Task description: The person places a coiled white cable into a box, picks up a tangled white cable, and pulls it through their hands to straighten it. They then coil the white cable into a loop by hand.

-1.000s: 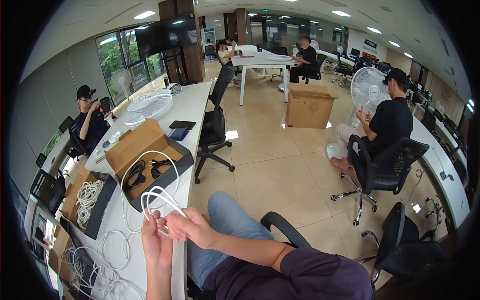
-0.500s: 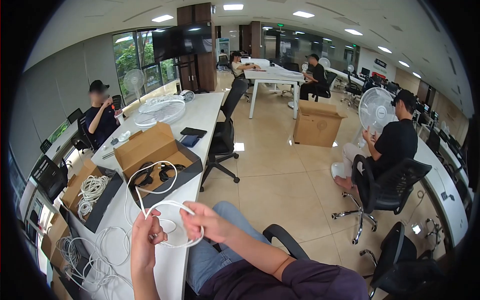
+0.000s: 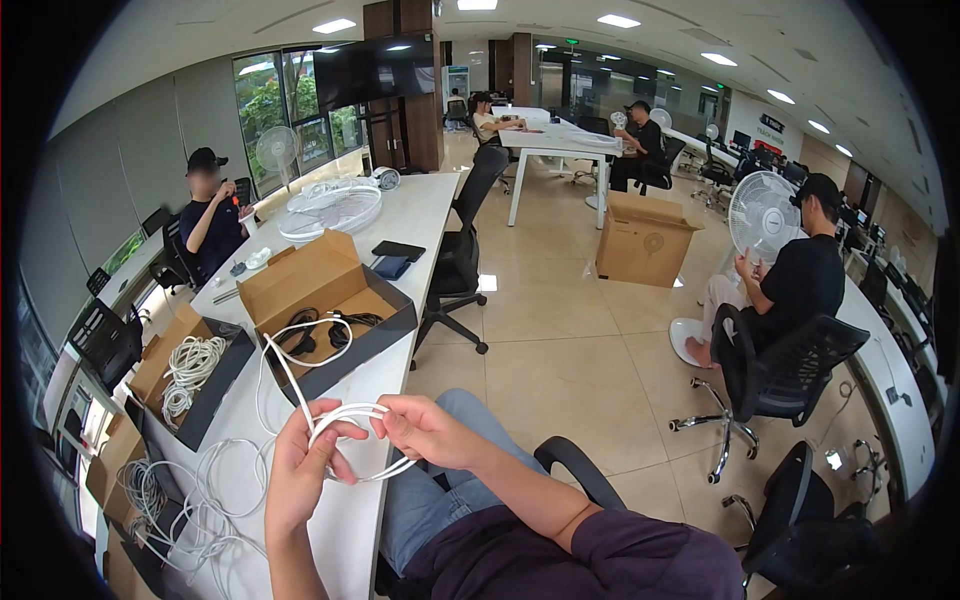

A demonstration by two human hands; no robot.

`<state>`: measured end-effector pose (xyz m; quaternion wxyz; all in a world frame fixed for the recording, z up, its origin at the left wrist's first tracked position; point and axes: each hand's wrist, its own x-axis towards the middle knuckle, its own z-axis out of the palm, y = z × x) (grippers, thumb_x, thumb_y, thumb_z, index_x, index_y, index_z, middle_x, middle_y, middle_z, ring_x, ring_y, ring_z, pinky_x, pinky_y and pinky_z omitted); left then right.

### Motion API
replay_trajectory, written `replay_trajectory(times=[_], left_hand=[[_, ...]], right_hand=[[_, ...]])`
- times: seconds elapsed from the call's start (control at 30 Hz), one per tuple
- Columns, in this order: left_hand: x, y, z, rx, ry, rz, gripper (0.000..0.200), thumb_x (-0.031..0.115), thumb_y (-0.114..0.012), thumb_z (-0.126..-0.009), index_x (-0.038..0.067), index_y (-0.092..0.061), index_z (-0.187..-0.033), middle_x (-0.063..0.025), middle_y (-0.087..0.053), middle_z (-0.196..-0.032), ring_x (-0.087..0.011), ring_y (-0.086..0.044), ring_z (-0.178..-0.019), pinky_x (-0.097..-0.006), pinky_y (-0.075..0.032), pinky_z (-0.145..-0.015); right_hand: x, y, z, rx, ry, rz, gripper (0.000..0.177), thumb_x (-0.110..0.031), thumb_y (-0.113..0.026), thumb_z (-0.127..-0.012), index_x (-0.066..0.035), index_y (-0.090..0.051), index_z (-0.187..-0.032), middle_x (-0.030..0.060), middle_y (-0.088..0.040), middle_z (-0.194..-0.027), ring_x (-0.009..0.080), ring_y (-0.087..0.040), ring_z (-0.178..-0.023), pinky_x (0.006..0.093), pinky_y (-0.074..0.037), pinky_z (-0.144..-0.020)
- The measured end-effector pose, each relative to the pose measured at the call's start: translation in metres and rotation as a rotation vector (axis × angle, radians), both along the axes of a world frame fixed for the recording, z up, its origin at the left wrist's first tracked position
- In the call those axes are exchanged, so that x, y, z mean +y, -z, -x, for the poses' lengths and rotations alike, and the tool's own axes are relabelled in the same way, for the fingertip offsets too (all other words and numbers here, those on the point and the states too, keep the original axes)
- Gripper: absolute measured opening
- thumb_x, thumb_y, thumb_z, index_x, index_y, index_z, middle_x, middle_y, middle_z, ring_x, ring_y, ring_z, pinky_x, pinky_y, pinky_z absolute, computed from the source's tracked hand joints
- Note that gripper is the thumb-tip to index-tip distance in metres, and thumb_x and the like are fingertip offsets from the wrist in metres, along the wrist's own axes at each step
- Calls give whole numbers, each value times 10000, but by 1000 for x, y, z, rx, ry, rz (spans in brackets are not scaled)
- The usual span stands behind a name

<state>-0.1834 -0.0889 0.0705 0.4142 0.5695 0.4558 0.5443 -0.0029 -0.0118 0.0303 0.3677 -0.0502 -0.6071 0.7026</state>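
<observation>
Right now the person in the chair has both hands up over the edge of the long white table [image 3: 405,215], working a white cable [image 3: 345,410] that is wound into a small coil between them. The left hand [image 3: 300,470] has its fingers curled shut around one side of the coil, thumb laid over the strands. The right hand [image 3: 425,430] pinches the other side between thumb and fingertips. From the coil a loose length of the same cable rises in a wide loop over the table towards the open cardboard box [image 3: 300,285], which has black cords [image 3: 320,335] lying in it; from here I can't quite tell whether the loop touches the box rim. Just beside that box sits a second box [image 3: 160,355] holding a bundle of white cords [image 3: 190,365], and more white cable lies in a tangle [image 3: 185,500] on the near end of the table. Well apart, across the floor, another person [image 3: 805,285] sits in a black chair with a white fan [image 3: 765,215].
</observation>
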Motion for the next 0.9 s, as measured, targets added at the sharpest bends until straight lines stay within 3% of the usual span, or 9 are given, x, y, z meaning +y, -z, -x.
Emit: replay_trajectory(times=[0.1,0.3,0.4,0.43,0.57,0.67,0.77,0.8,0.9], left_hand=[[-3,-4,2,121,20,99,233,147,-447,-990,-19,-505,-1143,-83,-634,-731,-62,-454,-455,-212,-397,-455],[2,11,21,293,234,-46,305,226,-452,-995,9,-580,-823,-18,-521,-551,-70,-412,-455,-232,-366,-456],[0,10,9,284,25,-1,320,191,-445,-988,6,-560,-754,-29,-538,-571,-88,-465,-472,-244,-396,-473],[0,10,6,305,25,-22,305,180,-446,-984,3,-563,-764,-32,-542,-578,-92,-487,-490,-246,-409,-489],[5,13,11,479,-75,-110,241,132,-456,-964,3,-575,-799,-46,-572,-618,-114,-585,-587,-261,-466,-577],[2,-2,12,373,-24,123,267,177,-460,-977,14,-584,-806,-30,-539,-615,-101,-538,-599,-263,-441,-580],[6,4,17,360,-33,34,316,237,-459,-990,19,-572,-791,-3,-480,-609,-87,-449,-581,-257,-387,-547],[7,7,18,318,-16,31,361,285,-447,-1002,27,-556,-775,26,-429,-613,-82,-369,-575,-256,-335,-526],[-2,1,18,225,85,143,363,289,-439,-1009,38,-537,-764,47,-416,-613,-67,-360,-570,-245,-317,-516]], right_hand=[[6,16,7,-98,158,-162,349,-329,-412,-1023,-70,-477,-798,-68,-349,-612,17,-319,-523,195,-263,-458],[0,5,1,-186,321,-339,377,-280,-426,-1017,-19,-466,-748,-7,-359,-611,84,-312,-594,274,-314,-523],[1,4,1,-190,375,-388,367,-269,-435,-1013,-3,-469,-762,24,-363,-615,103,-329,-608,288,-342,-542],[2,4,2,-187,407,-411,338,-249,-450,-1005,12,-498,-794,45,-392,-629,111,-355,-620,297,-366,-561],[4,18,10,-206,394,-400,341,-270,-450,-1004,-21,-537,-788,-20,-465,-626,65,-430,-588,242,-370,-533],[8,19,6,-344,302,-375,369,-317,-436,-1010,-26,-557,-817,-8,-495,-632,70,-480,-583,228,-397,-544],[6,16,7,-253,276,-319,306,-259,-460,-998,-1,-584,-890,14,-482,-584,84,-445,-533,244,-386,-529],[11,12,2,-244,232,-415,415,-372,-411,-1012,-3,-599,-987,22,-537,-724,84,-508,-644,234,-433,-621],[26,14,4,-28,437,-604,392,-320,-395,-1015,0,-613,-1075,56,-553,-902,96,-520,-772,242,-431,-704]])
